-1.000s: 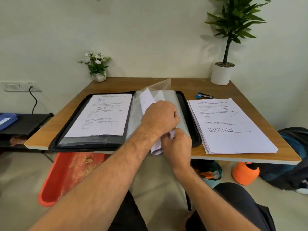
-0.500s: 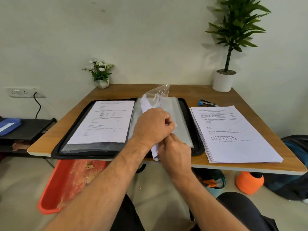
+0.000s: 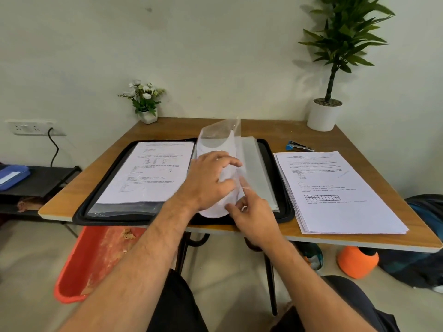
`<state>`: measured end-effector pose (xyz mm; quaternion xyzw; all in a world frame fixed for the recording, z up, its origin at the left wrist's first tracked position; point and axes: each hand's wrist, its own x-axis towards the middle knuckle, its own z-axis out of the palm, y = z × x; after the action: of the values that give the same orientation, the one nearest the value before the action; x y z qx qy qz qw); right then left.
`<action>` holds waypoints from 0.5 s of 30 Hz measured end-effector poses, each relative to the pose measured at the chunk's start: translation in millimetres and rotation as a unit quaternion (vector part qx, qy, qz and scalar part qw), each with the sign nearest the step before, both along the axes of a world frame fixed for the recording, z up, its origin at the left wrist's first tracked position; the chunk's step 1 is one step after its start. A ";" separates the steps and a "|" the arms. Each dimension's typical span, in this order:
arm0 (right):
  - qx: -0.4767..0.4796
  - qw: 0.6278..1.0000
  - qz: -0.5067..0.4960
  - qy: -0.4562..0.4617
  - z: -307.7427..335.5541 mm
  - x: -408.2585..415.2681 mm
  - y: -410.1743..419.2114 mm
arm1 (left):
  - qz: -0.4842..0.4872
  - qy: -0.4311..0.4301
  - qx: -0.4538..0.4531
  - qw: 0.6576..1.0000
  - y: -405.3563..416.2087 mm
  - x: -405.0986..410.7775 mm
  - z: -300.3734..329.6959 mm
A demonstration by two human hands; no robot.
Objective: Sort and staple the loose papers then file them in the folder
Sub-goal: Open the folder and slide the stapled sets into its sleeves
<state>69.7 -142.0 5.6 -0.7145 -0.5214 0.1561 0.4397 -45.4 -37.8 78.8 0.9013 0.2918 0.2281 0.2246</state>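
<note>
A black zip folder (image 3: pixel 80 213) lies open on the wooden table (image 3: pixel 359 243). Its left side shows a printed sheet (image 3: pixel 148 173) in a sleeve. At the spine, a curled white paper (image 3: pixel 213 212) sits partly inside a raised clear sleeve (image 3: pixel 220 133). My left hand (image 3: pixel 208 180) presses on the curled paper with fingers spread. My right hand (image 3: pixel 254 216) pinches the sleeve's near edge, index finger stretched along it. A stack of loose papers (image 3: pixel 335 192) rests to the right of the folder. A blue stapler (image 3: pixel 298 146) lies behind the stack.
A tall potted plant (image 3: pixel 323 116) stands at the table's back right corner, a small flower pot (image 3: pixel 148 116) at the back left. Under the table are a red tub (image 3: pixel 96 264) and an orange object (image 3: pixel 357 262). A low black shelf (image 3: pixel 40 180) stands on the left.
My left hand has gone from a closed grip to spread fingers on the paper. The paper has slid further into the sleeve. My right index finger has straightened.
</note>
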 end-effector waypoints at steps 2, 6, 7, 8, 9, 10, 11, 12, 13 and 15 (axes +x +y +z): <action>-0.015 0.997 -0.039 0.060 -2.2 5.5 1.9 | 0.038 0.053 -0.017 0.998 4.9 -9.4 -3.8; 0.019 0.983 -0.098 0.151 -3.9 6.1 -4.0 | 0.038 0.192 0.017 0.981 3.6 -10.8 -5.6; 0.037 0.982 -0.112 0.149 -5.4 5.2 -5.5 | 0.027 0.210 0.020 0.977 2.8 -10.0 -7.2; 0.056 0.979 -0.125 0.148 -8.8 4.5 -6.6 | 0.014 0.225 0.016 0.974 2.8 -9.4 -9.7; 0.078 0.976 -0.136 0.148 -10.6 2.8 -7.7 | 0.003 0.233 0.006 0.972 3.3 -9.4 -12.6; 0.099 0.973 -0.145 0.151 -13.1 1.0 -8.4 | -0.005 0.232 -0.009 0.973 4.0 -9.7 -15.8; 0.118 0.970 -0.152 0.150 -15.7 -1.5 -9.0 | -0.010 0.222 -0.021 0.975 4.2 -10.4 -19.2; 0.136 0.968 -0.155 0.141 -18.3 -3.5 -9.4 | -0.011 0.211 -0.026 0.977 4.8 -10.4 -22.8; 0.150 0.967 -0.158 0.132 -20.6 -5.5 -10.7 | -0.006 0.203 -0.024 0.979 4.3 -9.4 -27.0; 0.170 0.964 -0.164 0.126 -23.2 -8.6 -11.6 | 0.025 0.201 -0.010 0.979 4.7 -7.1 -33.9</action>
<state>61.1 -153.7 -17.6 -0.6797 -0.3564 0.0795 0.6361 -52.5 -33.1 44.9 0.9188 0.3560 0.0454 0.1646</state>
